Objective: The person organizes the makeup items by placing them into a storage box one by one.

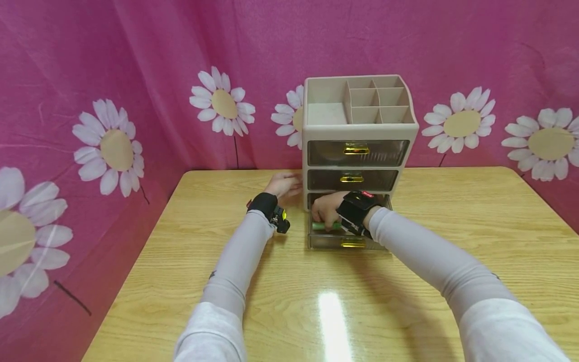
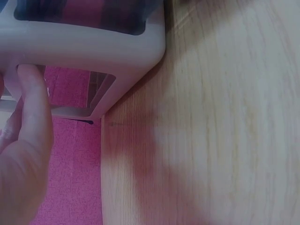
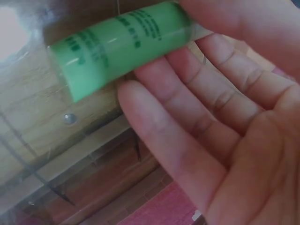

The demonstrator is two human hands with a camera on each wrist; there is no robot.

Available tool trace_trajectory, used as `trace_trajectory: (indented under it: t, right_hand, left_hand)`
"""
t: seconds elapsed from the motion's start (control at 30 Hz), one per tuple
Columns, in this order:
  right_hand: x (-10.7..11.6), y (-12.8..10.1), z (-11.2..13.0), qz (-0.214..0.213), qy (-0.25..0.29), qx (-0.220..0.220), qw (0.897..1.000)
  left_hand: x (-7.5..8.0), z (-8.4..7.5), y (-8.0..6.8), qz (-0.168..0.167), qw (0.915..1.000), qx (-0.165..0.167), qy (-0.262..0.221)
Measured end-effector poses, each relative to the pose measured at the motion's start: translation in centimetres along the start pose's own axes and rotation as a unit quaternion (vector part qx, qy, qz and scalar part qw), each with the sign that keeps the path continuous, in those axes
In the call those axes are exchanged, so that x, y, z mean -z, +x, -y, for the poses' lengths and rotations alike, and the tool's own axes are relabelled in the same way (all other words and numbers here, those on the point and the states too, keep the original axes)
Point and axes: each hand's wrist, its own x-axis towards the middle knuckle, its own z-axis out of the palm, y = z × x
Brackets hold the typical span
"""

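Tube [image 3: 119, 47], green, is pinched by the right hand [image 1: 326, 208] over the open bottom drawer [image 1: 347, 240]; the left hand [image 1: 284, 184], fingers straight, steadies the organizer [image 1: 359, 136].

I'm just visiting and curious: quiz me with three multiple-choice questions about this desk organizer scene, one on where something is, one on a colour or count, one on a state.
1. Where is the right hand?
A. in the pulled-out bottom drawer
B. in the top tray
C. flat on the table

2. What colour is the tube that it holds?
A. red
B. green
C. blue

3. How do the top drawer and the middle drawer stand?
A. both pulled out
B. removed
C. both pushed in

Answers:
1 A, the head view shows the hand inside the open bottom drawer.
2 B, the right wrist view shows a green tube at the fingertips.
3 C, their fronts sit flush with the organizer, which the left hand touches at its side.
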Motion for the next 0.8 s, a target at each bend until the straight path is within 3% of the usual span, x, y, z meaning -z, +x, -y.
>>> trace_trajectory:
  t: [0.13, 0.23, 0.27, 0.33, 0.4, 0.47, 0.53, 0.63, 0.8]
  right_hand:
    - [0.0, 0.0, 0.1, 0.002, 0.006, -0.008, 1.000]
    - [-0.1, 1.1, -0.9, 0.010, -0.007, -0.012, 1.000]
    - [-0.3, 2.2, -2.5, 0.009, -0.009, 0.017, 1.000]
    - [-0.6, 4.0, -4.8, 0.018, -0.023, 0.029, 0.999]
    - [-1.0, 6.1, -8.1, 0.009, -0.035, 0.089, 0.995]
    - [-0.7, 6.3, -8.6, 0.009, -0.046, 0.102, 0.994]
    - [0.0, 4.4, -6.3, 0.002, -0.069, 0.071, 0.995]
    - [1.3, -0.2, -1.2, -0.021, -0.106, 0.021, 0.994]
    - [0.9, -4.9, 2.0, -0.135, -0.155, 0.023, 0.978]
  left_hand:
    - [-0.3, -0.7, -0.9, -0.004, 1.0000, 0.007, -0.004]
    - [-0.7, -1.8, -2.3, -0.002, 0.9998, 0.021, 0.007]
    - [-0.8, -2.0, -2.6, -0.001, 0.9997, 0.023, 0.010]
    - [-0.8, -2.0, -2.7, -0.004, 0.9995, 0.025, 0.018]
    - [-0.8, -1.6, -2.3, -0.011, 0.9995, 0.021, 0.020]
    - [-0.4, -1.1, -1.5, -0.003, 0.9998, 0.012, 0.015]
    - [-0.1, -0.6, -1.0, 0.002, 0.9999, 0.003, 0.014]
    - [-0.3, -1.1, -1.7, 0.003, 0.9999, 0.003, 0.013]
    - [-1.9, -3.8, -5.8, -0.010, 0.9996, 0.020, 0.018]
